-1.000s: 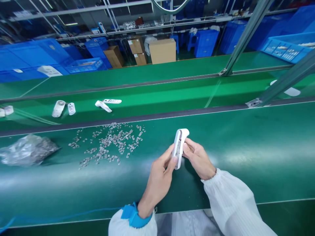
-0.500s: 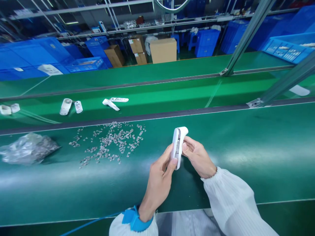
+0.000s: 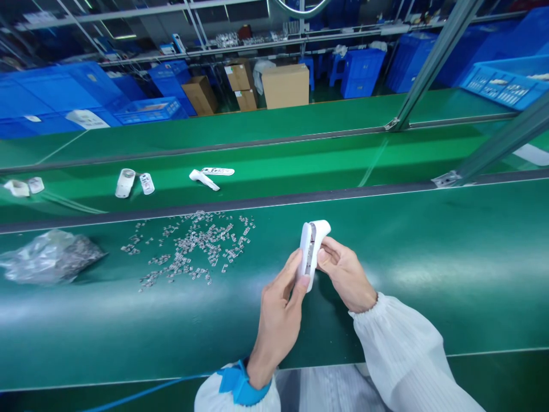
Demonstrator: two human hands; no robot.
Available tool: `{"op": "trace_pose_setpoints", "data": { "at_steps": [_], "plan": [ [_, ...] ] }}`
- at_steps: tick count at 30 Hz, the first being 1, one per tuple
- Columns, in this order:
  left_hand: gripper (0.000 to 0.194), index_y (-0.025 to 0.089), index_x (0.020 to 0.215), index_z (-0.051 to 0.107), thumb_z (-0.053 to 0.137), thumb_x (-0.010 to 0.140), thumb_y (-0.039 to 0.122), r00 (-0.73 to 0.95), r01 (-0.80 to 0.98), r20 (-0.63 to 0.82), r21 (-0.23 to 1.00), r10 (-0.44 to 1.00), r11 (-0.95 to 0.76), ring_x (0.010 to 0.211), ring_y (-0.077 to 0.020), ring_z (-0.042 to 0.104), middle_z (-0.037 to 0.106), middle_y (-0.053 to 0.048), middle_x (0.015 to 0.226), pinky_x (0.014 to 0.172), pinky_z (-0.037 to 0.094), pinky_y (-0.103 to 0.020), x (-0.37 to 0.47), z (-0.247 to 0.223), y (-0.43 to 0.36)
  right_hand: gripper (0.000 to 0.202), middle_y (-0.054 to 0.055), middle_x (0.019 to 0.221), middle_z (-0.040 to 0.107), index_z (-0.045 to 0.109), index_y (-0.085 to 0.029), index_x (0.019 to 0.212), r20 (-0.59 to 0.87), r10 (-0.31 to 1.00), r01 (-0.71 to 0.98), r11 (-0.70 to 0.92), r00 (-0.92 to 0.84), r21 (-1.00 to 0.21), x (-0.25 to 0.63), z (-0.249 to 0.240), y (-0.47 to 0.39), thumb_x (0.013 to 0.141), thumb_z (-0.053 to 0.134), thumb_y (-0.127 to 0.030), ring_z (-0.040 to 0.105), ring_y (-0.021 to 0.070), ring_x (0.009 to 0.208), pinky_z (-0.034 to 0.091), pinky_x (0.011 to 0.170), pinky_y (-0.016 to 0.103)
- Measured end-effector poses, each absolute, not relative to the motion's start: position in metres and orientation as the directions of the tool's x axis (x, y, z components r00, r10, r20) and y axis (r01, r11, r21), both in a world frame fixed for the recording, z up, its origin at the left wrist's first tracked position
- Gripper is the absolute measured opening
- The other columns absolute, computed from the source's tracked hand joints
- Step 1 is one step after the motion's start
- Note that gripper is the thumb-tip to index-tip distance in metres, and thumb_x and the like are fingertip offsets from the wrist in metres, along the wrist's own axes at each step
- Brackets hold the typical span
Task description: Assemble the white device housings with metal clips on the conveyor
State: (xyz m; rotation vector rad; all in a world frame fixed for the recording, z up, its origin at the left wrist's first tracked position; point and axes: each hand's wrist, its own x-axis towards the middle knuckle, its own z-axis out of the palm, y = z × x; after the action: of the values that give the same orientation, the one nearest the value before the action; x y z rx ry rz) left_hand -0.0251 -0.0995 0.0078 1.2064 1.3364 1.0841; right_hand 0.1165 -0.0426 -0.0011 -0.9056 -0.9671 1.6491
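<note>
Both hands hold a white handheld housing point(image 3: 319, 233), shaped like a forehead thermometer, above the green work surface. It is in two long parts standing side by side, with a gap between them that shows the inside. My left hand point(image 3: 281, 309) is closed on the flatter left part point(image 3: 305, 243), thumb near its lower end. My right hand point(image 3: 346, 274) pinches the right part, which has a rounded head at the top. To the left lie many small metal pieces point(image 3: 208, 237), spread loosely. A clear plastic bag point(image 3: 51, 257) with more of them sits farther left.
Beyond a dark rail runs a bright green belt point(image 3: 278, 171) carrying opened white housings point(image 3: 125, 183) and another pair of parts point(image 3: 205, 179). Metal posts point(image 3: 446, 63) rise at the right. A blue cord point(image 3: 150, 391) trails from my left wristband. Blue crates and cardboard boxes point(image 3: 285, 86) stand behind.
The white parts on the far belt have shifted to the right. The housing in my hands has tilted slightly, its head leaning a little more to the right; both hands keep their grip.
</note>
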Motion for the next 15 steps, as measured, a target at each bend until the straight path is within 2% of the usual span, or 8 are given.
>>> {"op": "trace_pose_setpoints", "data": {
  "at_steps": [6,11,13,15],
  "plan": [
    [0.046,0.034,0.139,0.051,0.056,0.094,0.034,-0.008,0.105,-0.103,0.989,0.995,0.103,0.138,-0.0242,0.043,0.05,0.002,0.147,0.115,0.038,-0.04,-0.028,0.004,-0.101,0.035,0.008,0.116,0.069,0.064,-0.021,0.121,-0.104,0.96,-0.353,-0.195,-0.262,-0.915,0.113,-0.002,-0.045,0.09,0.063,-0.038,0.066,0.0226,0.104,0.052,0.09,0.036],
    [0.045,0.034,0.139,0.052,0.055,0.094,0.036,-0.08,0.113,-0.093,0.988,0.992,0.102,0.135,-0.024,0.048,0.051,0.001,0.147,0.111,0.042,-0.039,-0.021,-0.001,-0.097,0.034,0.007,0.118,0.069,0.065,-0.023,0.12,-0.049,0.994,-0.268,-0.073,-0.095,-0.961,0.101,0.0,-0.046,0.09,0.063,-0.039,0.065,0.023,0.107,0.049,0.091,0.035],
    [0.049,0.034,0.143,0.047,0.055,0.094,0.035,-0.052,0.115,-0.096,0.988,0.994,0.102,0.13,-0.0241,0.053,0.053,-0.001,0.145,0.106,0.046,-0.039,-0.018,0.0,-0.092,0.038,0.007,0.123,0.068,0.064,-0.024,0.123,-0.085,0.992,-0.26,-0.108,-0.098,-0.959,0.099,0.004,-0.046,0.091,0.06,-0.043,0.063,0.0239,0.112,0.047,0.096,0.036],
    [0.06,0.033,0.147,0.038,0.059,0.091,0.031,-0.036,0.26,-0.078,0.962,0.996,0.085,0.122,-0.0252,0.058,0.059,-0.003,0.138,0.101,0.048,-0.042,-0.017,0.004,-0.085,0.043,0.008,0.126,0.067,0.066,-0.022,0.121,-0.165,0.981,-0.305,-0.189,-0.103,-0.933,0.101,0.008,-0.044,0.093,0.053,-0.051,0.06,0.0253,0.116,0.044,0.102,0.039]
  ]
}}
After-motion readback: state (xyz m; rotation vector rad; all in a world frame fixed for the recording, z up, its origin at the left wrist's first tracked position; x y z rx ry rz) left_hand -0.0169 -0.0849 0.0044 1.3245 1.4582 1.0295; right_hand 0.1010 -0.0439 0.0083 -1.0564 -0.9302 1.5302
